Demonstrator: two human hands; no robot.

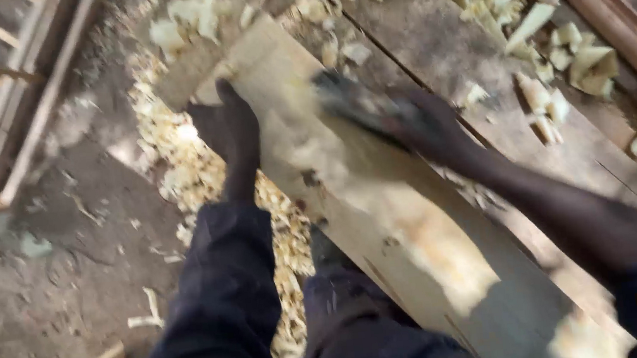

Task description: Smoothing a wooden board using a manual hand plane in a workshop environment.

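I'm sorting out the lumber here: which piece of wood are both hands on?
The pale plank running diagonally across the workbench: left hand grips its edge, right hand rests on top.

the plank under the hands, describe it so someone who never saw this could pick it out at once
On the shavings-strewn workbench, find the pale plank running diagonally from upper left to lower right. The left hand grips its left edge; the blurred right hand lies on top. It is lighter and smoother than the grey bench boards.
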